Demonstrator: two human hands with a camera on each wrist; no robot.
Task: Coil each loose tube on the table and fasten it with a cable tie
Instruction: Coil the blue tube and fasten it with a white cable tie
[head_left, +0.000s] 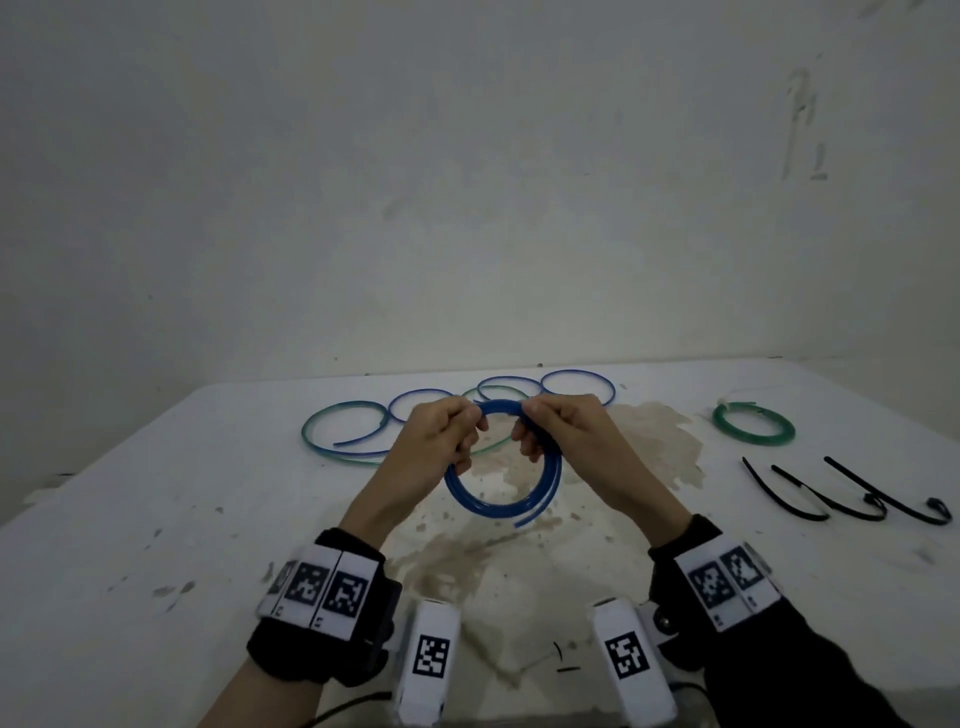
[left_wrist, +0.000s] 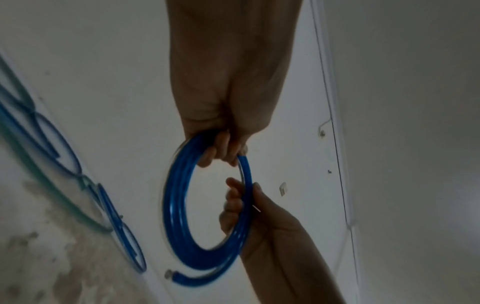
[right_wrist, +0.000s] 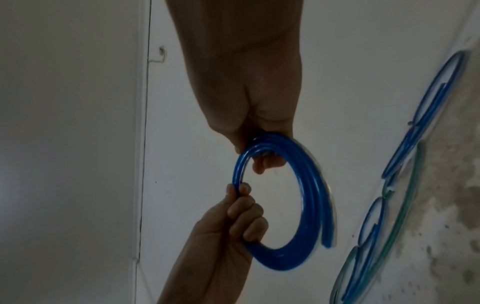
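Nearest, both hands hold the blue tube (head_left: 503, 486) above the stained bench (head_left: 156, 519), already wound into a coil of several turns. The left hand (head_left: 441, 434) has its fingers (left_wrist: 221, 152) curled round the coil's top left, and the right hand (head_left: 558, 428) has its fingers (right_wrist: 262, 162) curled round the top right, so the two grips sit close together on the far arc. One loose end (head_left: 530, 517) springs out at the bottom of the coil. To do this step well, I judge that end should be tucked along the turns and one hand should keep the turns bunched while the other goes for a tie; the tube looks springy and may unwind if loosened. To the right lie black cable ties (head_left: 841, 493), and beyond them a green coil (head_left: 753, 423) that looks finished. Farthest, loose blue and green tubes (head_left: 363, 431) lie in open loops.
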